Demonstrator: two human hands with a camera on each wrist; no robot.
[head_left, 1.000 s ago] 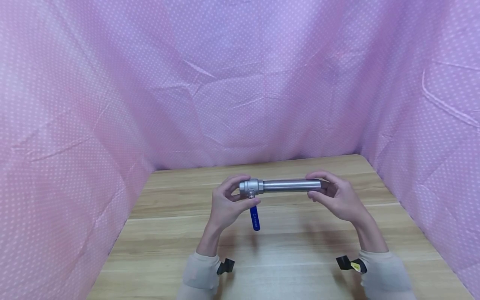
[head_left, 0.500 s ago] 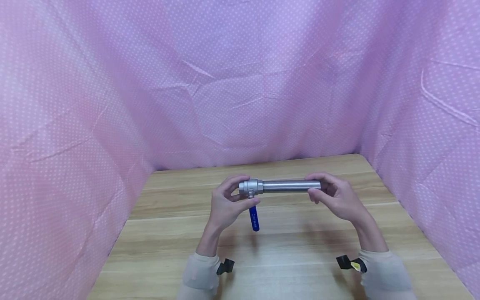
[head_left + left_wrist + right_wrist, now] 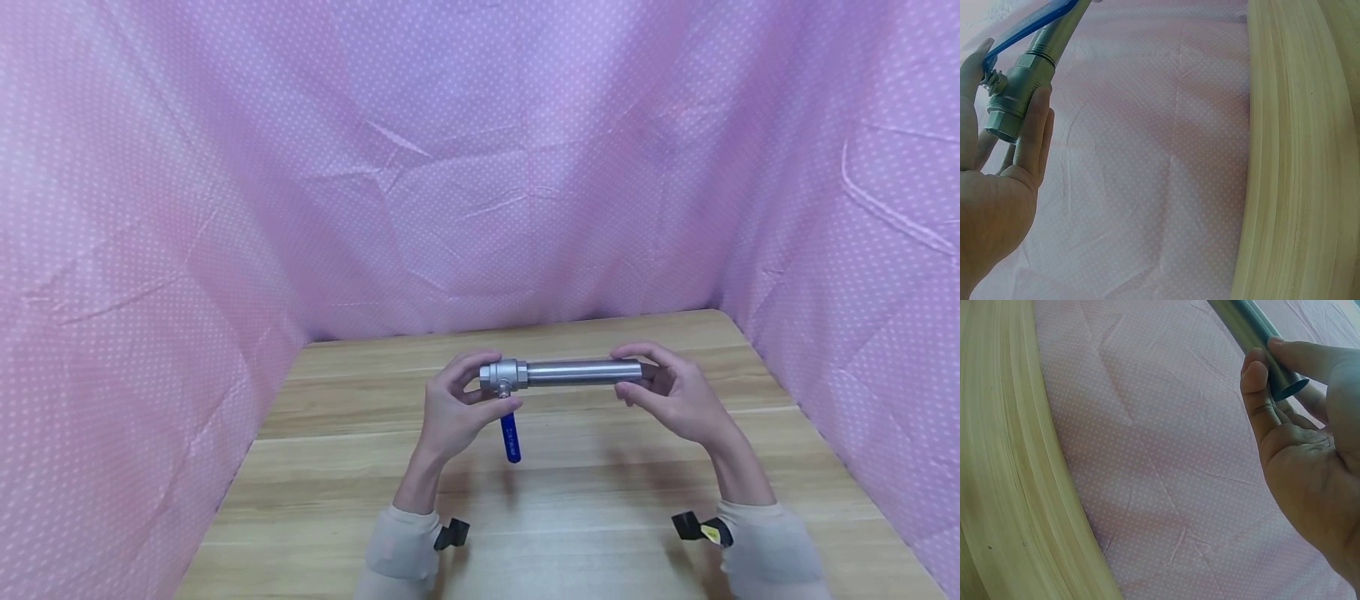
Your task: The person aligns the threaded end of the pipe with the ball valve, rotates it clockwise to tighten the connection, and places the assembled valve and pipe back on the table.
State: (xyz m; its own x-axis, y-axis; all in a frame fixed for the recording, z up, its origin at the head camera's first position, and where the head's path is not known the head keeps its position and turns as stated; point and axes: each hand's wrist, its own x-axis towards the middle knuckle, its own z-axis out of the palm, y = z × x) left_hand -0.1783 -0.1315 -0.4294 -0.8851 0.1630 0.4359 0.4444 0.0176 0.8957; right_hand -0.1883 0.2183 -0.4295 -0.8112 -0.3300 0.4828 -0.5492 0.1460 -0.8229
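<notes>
A steel ball valve point(image 3: 501, 377) with a blue lever handle point(image 3: 510, 437) hanging down is joined to a steel pipe point(image 3: 581, 371) that runs level to the right. My left hand point(image 3: 456, 406) grips the valve body point(image 3: 1015, 94) with fingers and thumb curled round it. My right hand point(image 3: 671, 396) pinches the pipe's far end point(image 3: 1269, 353) between thumb and fingers. Both hands hold the assembly in the air above the wooden table point(image 3: 570, 492).
Pink dotted cloth point(image 3: 480, 167) walls the table in at the back and on both sides. Cream sleeves point(image 3: 401, 546) cover both forearms, with black wrist straps point(image 3: 693, 527) by the cuffs.
</notes>
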